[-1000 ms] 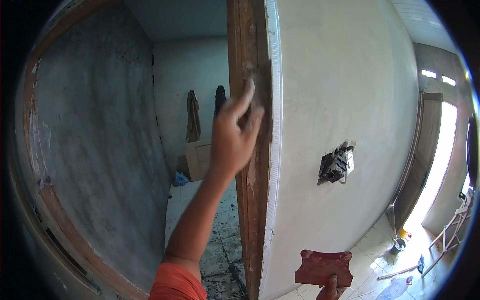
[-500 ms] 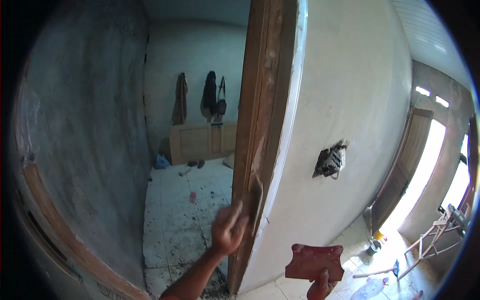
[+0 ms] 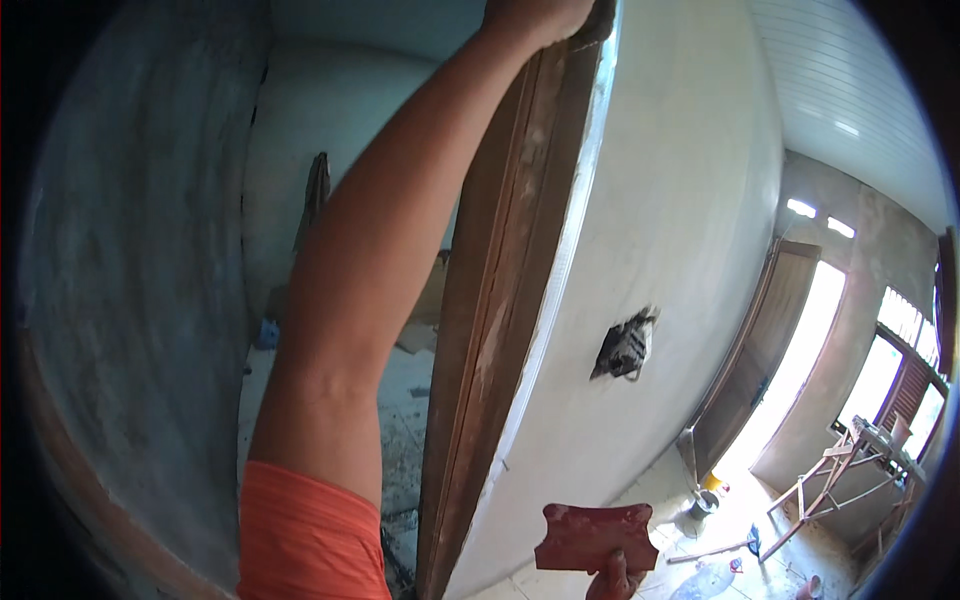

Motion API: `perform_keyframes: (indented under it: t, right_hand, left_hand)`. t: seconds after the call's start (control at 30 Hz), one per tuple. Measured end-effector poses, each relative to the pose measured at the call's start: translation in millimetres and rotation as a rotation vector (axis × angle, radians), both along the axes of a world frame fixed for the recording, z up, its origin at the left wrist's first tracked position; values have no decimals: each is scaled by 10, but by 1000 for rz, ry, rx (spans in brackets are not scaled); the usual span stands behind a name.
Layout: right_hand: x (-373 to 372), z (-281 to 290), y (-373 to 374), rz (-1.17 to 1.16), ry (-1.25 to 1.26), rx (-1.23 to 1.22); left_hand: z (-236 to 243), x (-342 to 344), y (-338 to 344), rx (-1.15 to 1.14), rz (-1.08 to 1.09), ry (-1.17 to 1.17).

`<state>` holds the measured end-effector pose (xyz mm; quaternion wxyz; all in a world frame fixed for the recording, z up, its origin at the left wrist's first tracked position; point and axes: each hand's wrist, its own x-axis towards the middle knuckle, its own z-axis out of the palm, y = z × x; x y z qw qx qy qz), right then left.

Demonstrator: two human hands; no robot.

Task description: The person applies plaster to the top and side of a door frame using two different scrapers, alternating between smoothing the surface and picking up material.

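Observation:
My left hand (image 3: 535, 16) reaches up to the top of the view, against the brown wooden door frame (image 3: 500, 260), with a dark flat tool (image 3: 600, 22) partly showing beside it; its fingers are largely out of frame. A pale vertical edge strip (image 3: 560, 270) runs along the frame's right side, beside the plastered wall (image 3: 660, 160). Low in the view, my right hand (image 3: 610, 578) grips a red, notched flat spreader (image 3: 575, 530), thumb on its face. A rough cut-out with a dark box (image 3: 625, 345) sits in the wall to the right.
Left, a grey wall (image 3: 130, 280) borders the doorway into a tiled room with hanging cloth (image 3: 315, 185) and a blue bag (image 3: 268, 333). Right are an open door (image 3: 760, 340), barred windows (image 3: 890, 370), a wooden trestle (image 3: 820, 480), a bucket (image 3: 705, 500) and a long-handled tool on the floor (image 3: 715, 550).
My left hand went down the door frame, then rose high above its first position, the forearm now crossing the doorway. My right hand still holds the red spreader, slightly further left in view.

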<state>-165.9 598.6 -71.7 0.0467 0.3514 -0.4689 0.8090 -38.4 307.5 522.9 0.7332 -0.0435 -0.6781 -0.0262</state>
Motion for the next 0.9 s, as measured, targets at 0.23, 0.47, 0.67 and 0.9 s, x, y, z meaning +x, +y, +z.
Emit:
perform_keyframes:
  t: [0.23,0.47,0.67,0.9]
  right_hand:
    - [151,346,7,-227,-134,-6]
    - [-175,-56,-13,-78,-82,-50]
    - [-64,131,-193,126,-117,-23]
    - [-49,141,-336,206,-86,-52]
  left_hand:
    - [486,-183,-142,6,100,-47]
    - [-502,-315,-222,-81,58,-6]
    - [-1919,-202,-130,-49,-84,-51]
    - [-3480,-247,-142,203,-110,-171]
